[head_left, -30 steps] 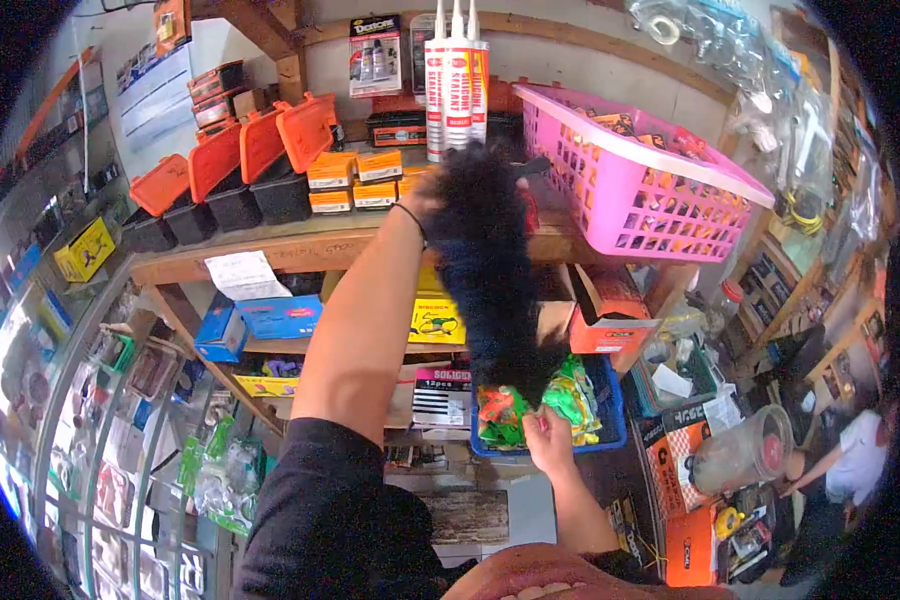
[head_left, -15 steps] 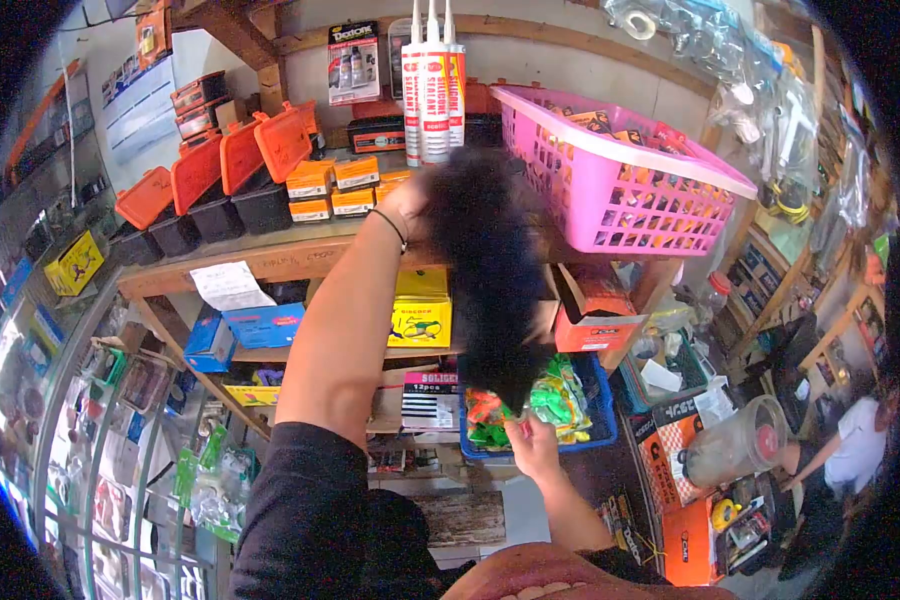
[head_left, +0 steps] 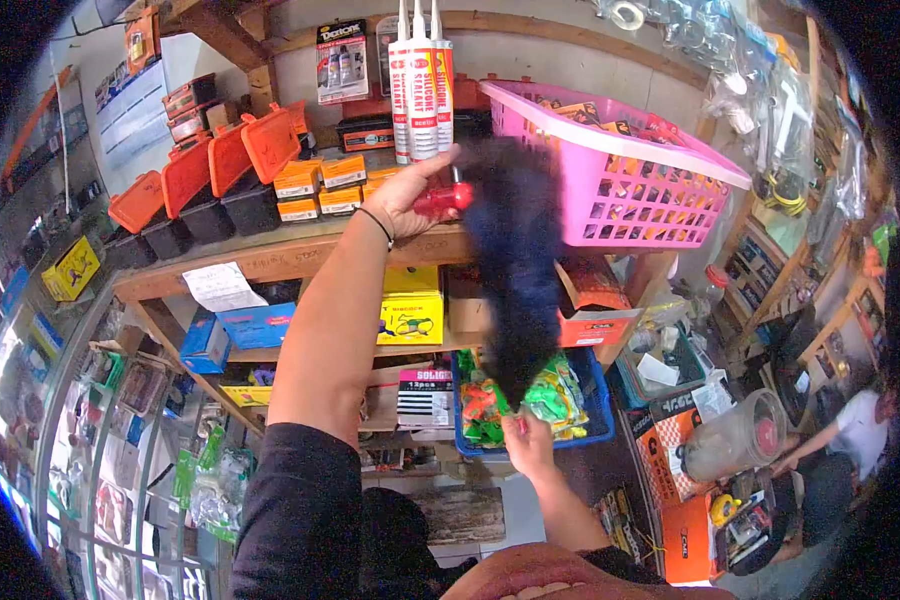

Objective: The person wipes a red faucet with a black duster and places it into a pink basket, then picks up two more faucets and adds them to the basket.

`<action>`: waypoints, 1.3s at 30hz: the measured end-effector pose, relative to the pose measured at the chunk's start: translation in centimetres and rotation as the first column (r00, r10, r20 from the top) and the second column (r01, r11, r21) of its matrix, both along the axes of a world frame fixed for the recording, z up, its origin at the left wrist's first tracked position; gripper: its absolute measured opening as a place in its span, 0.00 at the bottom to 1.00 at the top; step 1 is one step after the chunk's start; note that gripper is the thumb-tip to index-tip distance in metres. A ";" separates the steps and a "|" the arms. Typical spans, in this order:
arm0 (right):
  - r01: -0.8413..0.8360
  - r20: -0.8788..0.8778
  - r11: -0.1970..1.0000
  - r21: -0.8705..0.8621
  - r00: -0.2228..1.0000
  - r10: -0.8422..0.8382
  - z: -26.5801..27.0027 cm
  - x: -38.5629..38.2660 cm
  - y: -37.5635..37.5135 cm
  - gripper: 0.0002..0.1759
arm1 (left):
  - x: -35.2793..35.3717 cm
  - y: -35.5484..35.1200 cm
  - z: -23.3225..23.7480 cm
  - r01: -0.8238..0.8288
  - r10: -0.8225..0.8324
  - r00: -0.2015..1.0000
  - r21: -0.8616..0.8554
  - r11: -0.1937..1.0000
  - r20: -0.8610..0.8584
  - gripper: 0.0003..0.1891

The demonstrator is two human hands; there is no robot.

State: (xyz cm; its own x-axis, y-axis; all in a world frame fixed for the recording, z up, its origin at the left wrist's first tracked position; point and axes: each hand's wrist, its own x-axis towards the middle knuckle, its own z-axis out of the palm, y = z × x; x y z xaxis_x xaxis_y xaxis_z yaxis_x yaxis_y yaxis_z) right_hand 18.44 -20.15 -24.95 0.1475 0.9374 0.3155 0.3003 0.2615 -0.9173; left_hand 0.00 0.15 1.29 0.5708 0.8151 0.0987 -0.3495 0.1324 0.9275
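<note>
My left hand (head_left: 407, 200) is closed on a red-handled tool (head_left: 442, 199) with a rounded end and a short metal shaft, just above the shelf edge (head_left: 300, 255). My right hand (head_left: 531, 441), lower down, grips the handle of a dark, fluffy duster (head_left: 515, 260). The duster stands nearly upright and hides part of the shelf behind it. Several silicone sealant tubes (head_left: 423, 100) stand behind my left hand. Small orange-and-white boxes (head_left: 318, 185) are stacked to its left.
A pink basket (head_left: 660, 200) full of packets sits at the shelf's right. Black boxes with raised orange lids (head_left: 185, 180) line the left. Below are a yellow box (head_left: 411, 318) and a blue tray (head_left: 595, 420) of green packets. Another person (head_left: 850, 440) is at far right.
My left hand has drawn back from the shelf, and the red-handled tool now shows in it. The duster has swung slightly right at its top, still in my right hand.
</note>
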 end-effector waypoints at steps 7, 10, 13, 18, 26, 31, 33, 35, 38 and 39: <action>0.019 -0.060 0.999 -0.044 0.998 -0.022 -0.7 0.1 0.0 0.20 | -0.3 0.6 -0.1 0.161 -0.161 0.982 0.007 0.987 0.095 0.15; 0.014 0.134 0.997 0.075 0.991 -0.024 1.7 -0.1 -1.1 0.19 | 0.5 0.2 -0.2 0.039 0.017 0.963 -0.202 0.979 0.270 0.16; -0.033 0.144 0.997 0.074 0.989 0.022 2.4 -0.1 -1.1 0.18 | 0.5 -0.8 -0.4 -0.027 0.016 0.986 0.062 0.998 0.167 0.15; -0.006 0.146 1.000 0.006 0.989 0.005 1.3 -0.5 -1.3 0.15 | 0.1 0.7 -0.3 0.014 -0.012 0.992 -0.020 1.000 0.125 0.14; -0.083 -0.150 0.986 -0.147 0.987 0.061 -1.0 -0.5 -0.5 0.15 | -0.2 0.8 -0.1 0.212 -0.212 0.973 0.015 0.977 0.093 0.16; -0.025 -0.113 0.998 -0.059 0.993 0.018 0.0 -0.1 -0.2 0.16 | 0.9 -1.0 0.1 -0.031 0.067 0.977 -0.174 0.984 0.204 0.15; -0.044 -0.143 0.995 -0.085 0.989 0.032 0.0 -0.1 -0.2 0.16 | -0.2 0.1 0.2 -0.002 0.002 1.000 -0.017 1.000 0.016 0.16; -0.071 -0.011 0.995 -0.071 0.997 0.071 1.5 -0.1 -0.9 0.16 | -0.3 0.4 -0.4 0.017 -0.004 0.991 -0.094 0.995 0.134 0.16; -0.036 0.133 0.999 -0.015 0.990 0.038 2.0 0.3 -0.6 0.17 | -0.2 -0.6 0.0 -0.043 0.060 0.988 -0.122 0.992 0.145 0.15; -0.095 -0.187 0.990 -0.105 0.980 0.074 0.7 0.1 -0.1 0.18 | -0.2 -0.6 0.2 -0.032 0.037 0.996 -0.069 0.997 0.075 0.15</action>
State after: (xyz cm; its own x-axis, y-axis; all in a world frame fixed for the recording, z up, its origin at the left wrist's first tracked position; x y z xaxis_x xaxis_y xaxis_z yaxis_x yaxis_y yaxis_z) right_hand 18.53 -20.27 -24.24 0.1117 0.9768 0.1824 0.1070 0.1707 -0.9795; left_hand -0.20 -0.45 1.49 0.5349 0.8406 0.0852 -0.4246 0.1803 0.8873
